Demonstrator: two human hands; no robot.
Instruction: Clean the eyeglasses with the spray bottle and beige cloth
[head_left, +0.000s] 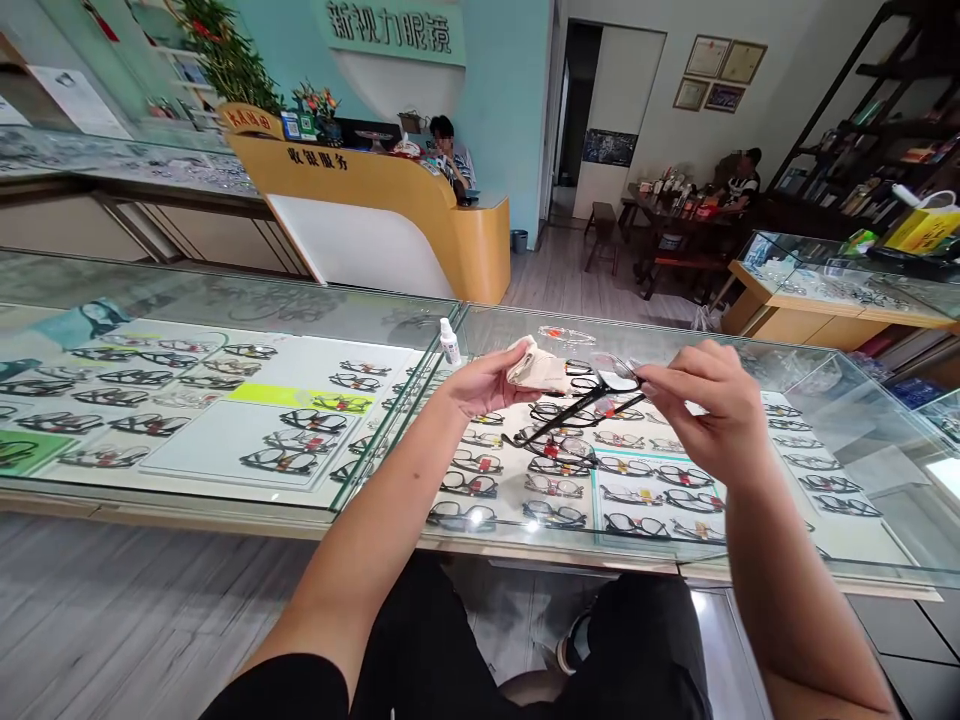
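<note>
Above the glass counter, my left hand pinches a folded beige cloth between thumb and fingers. To its right, my right hand grips a pair of black-framed eyeglasses at the frame's right end. The temples of the glasses stretch down and to the left, in front of the cloth. Cloth and lenses look close together, but I cannot tell whether they touch. Behind my left hand a small white spray bottle stands upright on the counter top.
Rows of eyeglass frames lie beneath the glass display counter. Farther back stands a curved wooden reception desk with a person behind it. Another person sits near a dark table. A second display case is on the right.
</note>
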